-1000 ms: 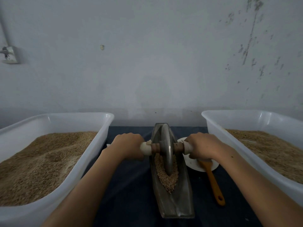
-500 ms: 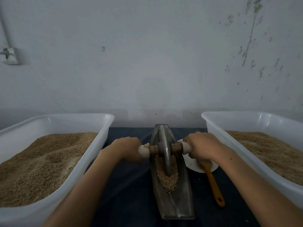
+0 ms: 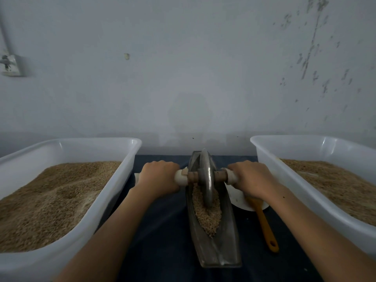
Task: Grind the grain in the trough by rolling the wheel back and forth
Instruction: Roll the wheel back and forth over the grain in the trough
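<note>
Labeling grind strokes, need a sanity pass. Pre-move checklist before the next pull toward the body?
1. Left hand grips the white-wrapped wooden axle: ok.
2. Right hand grips its end: ok.
3. Grey metal wheel upright inside the long grey boat-shaped trough: ok.
4. Tan grain lies in the near path: ok.
5. Orange spatula outside the trough: ok.
6. Trough fixed to the dark table: cannot tell.
</note>
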Available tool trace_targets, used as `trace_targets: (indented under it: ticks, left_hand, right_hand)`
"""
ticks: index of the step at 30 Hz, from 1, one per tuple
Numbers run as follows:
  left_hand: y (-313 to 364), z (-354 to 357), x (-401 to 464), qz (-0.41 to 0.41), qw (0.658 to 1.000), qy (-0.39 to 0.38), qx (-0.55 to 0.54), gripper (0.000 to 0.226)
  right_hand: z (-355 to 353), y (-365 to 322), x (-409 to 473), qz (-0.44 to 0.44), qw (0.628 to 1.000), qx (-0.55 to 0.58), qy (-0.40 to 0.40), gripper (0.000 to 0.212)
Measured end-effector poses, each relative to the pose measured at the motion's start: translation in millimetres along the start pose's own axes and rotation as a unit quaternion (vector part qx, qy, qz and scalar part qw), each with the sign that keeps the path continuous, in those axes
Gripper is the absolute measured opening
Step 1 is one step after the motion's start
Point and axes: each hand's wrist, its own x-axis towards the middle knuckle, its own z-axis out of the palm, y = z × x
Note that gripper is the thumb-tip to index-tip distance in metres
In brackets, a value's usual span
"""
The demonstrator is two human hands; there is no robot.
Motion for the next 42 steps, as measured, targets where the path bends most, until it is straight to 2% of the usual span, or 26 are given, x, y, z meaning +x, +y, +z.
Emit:
trace_targets:
  ticks: [4, 10, 13, 16, 19, 21, 23, 26, 28, 30, 34, 37, 39, 42]
  left_hand:
    - [-0.7, 1.2, 0.4, -0.003, 1.0, -0.028, -0.006, 0.022]
    - [-2.7, -7.6, 2.9, -0.014, 0.987, -0.153, -0.041, 0.036]
    - [-2.1, -7.3, 4.6, -0.016, 0.984, -0.17, -0.045, 0.038]
    - [-2.4, -4.0, 5.3, -0.016, 0.989, -0.141, -0.043, 0.033]
    - [-4.4, 4.5, 4.5, -0.016, 0.997, -0.069, -0.03, 0.025]
    - [-5.5, 10.8, 3.9, -0.016, 0.999, -0.022, -0.021, 0.022]
    - [-6.0, 14.1, 3.5, -0.018, 1.0, -0.004, -0.022, 0.024]
    - [-6.5, 11.3, 3.3, -0.015, 0.999, -0.033, -0.029, 0.023]
    - [-5.0, 5.6, 4.2, -0.015, 0.996, -0.08, -0.032, 0.022]
    - [-1.6, -1.8, 5.7, -0.022, 0.992, -0.121, -0.027, 0.031]
    - [3.3, -9.3, 7.1, -0.02, 0.992, -0.127, 0.007, 0.037]
    - [3.3, -8.3, 6.9, -0.019, 0.993, -0.113, 0.004, 0.033]
    - [2.8, -6.7, 6.0, -0.026, 0.994, -0.107, -0.009, 0.03]
    - [3.1, -4.1, 3.1, -0.034, 0.996, -0.082, -0.013, 0.024]
  right_hand:
    - [-3.3, -0.8, 0.2, -0.003, 1.0, -0.015, -0.019, 0.009]
    - [-21.4, -2.3, 1.7, 0.01, 0.984, -0.011, -0.18, 0.019]
    - [-23.3, -2.0, 1.4, 0.015, 0.979, 0.005, -0.205, 0.021]
    - [-19.9, -3.4, 0.8, 0.018, 0.985, -0.007, -0.17, 0.015]
    - [-11.8, -5.2, 0.0, 0.008, 0.997, -0.03, -0.064, 0.006]
    - [-6.0, -7.0, -1.0, -0.001, 0.999, -0.035, 0.012, 0.007]
    - [-3.1, -8.2, -0.5, -0.004, 0.999, -0.037, 0.039, 0.011]
    - [-5.7, -8.2, 0.5, -0.003, 0.999, -0.038, 0.009, 0.009]
    - [-9.6, -6.1, 1.1, 0.005, 0.998, -0.032, -0.045, 0.011]
    - [-13.4, -4.1, 0.8, 0.019, 0.993, -0.017, -0.112, 0.018]
    - [-18.2, -1.1, 0.9, 0.048, 0.978, 0.028, -0.2, 0.027]
    - [-13.7, -1.3, 0.9, 0.037, 0.986, 0.015, -0.165, 0.016]
    - [-8.0, -2.5, 0.3, 0.023, 0.996, 0.002, -0.087, 0.011]
    - [-0.5, -4.5, -0.5, 0.018, 1.0, 0.01, 0.005, 0.017]
